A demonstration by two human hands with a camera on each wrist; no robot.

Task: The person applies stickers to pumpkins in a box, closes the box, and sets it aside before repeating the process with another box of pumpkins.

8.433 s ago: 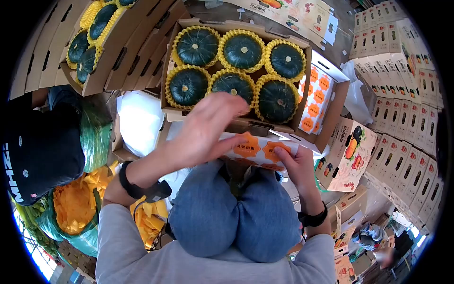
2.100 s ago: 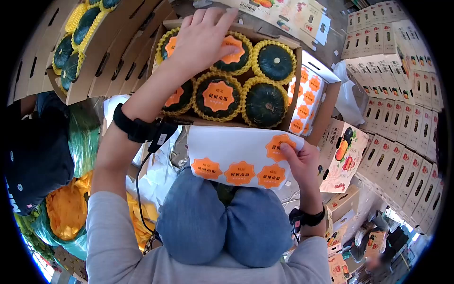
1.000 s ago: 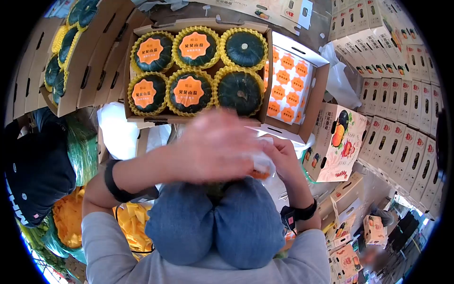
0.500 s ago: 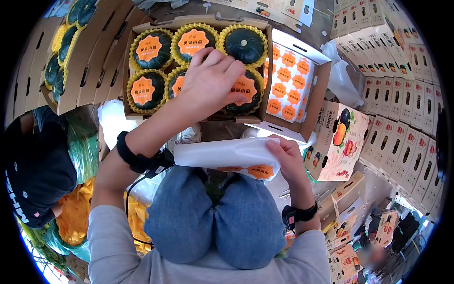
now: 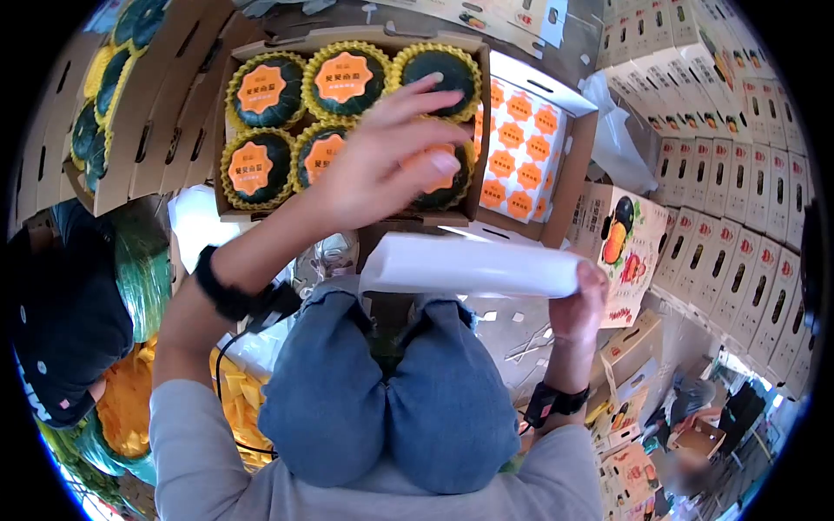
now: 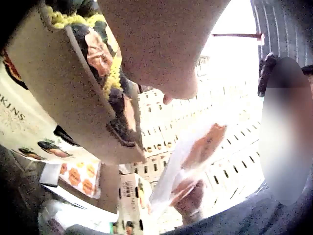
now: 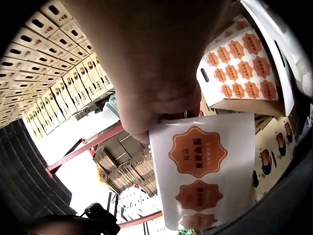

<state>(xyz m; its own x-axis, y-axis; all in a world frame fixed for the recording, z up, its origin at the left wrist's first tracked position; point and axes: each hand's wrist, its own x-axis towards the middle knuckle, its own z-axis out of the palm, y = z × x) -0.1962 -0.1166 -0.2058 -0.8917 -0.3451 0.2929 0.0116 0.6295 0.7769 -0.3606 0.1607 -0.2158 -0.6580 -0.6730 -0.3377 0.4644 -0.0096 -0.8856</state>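
The left hand hovers over the right-hand end of a box, fingers spread and released; I cannot tell whether they touch the pumpkins there. The right hand pinches the edge of a sheet bearing orange stickers, curved above the knees. In the box sit six netted pumpkins, stickers showing on five. Just right, a second box holds more stickers.
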